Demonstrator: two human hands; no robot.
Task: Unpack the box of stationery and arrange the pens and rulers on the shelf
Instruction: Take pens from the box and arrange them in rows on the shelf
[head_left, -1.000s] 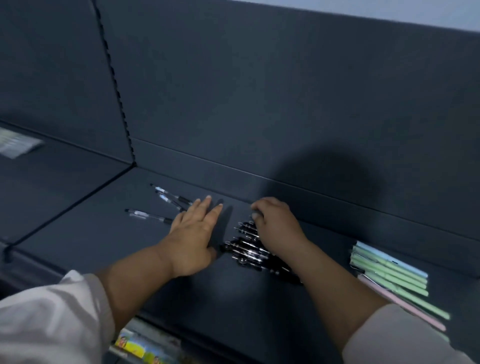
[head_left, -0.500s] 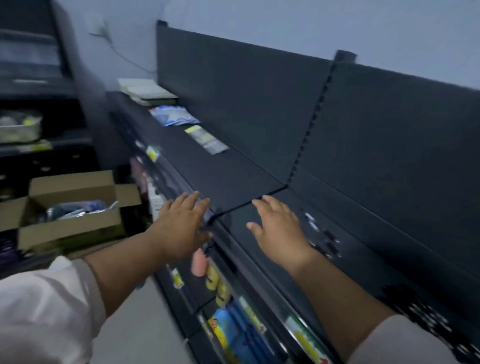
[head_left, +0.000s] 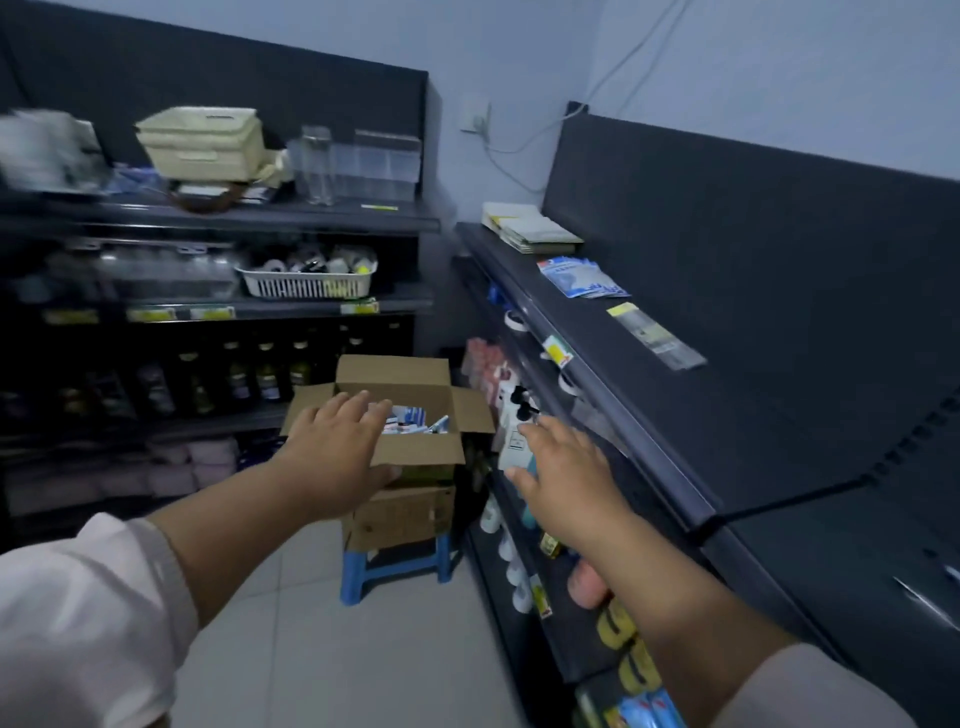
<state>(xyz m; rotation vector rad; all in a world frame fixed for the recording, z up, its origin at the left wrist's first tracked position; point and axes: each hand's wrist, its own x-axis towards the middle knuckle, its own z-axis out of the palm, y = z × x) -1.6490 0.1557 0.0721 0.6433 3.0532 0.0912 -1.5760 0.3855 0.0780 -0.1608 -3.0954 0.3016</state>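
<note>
left hand (head_left: 337, 449) fingers straight, spread, empty; in front of open cardboard box (head_left: 392, 374), contact unclear | right hand (head_left: 569, 467) flat, relaxed, empty; beside shelf (head_left: 753, 415) edge | box stacked on blue stool (head_left: 387, 569); packets inside blurred | pens (head_left: 922, 597) on shelf far right; smeared, cut off

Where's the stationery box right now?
In the head view, the open brown cardboard box sits centre frame on a second carton atop a blue plastic stool, left of the dark metal shelf, just beyond the left hand.
</note>
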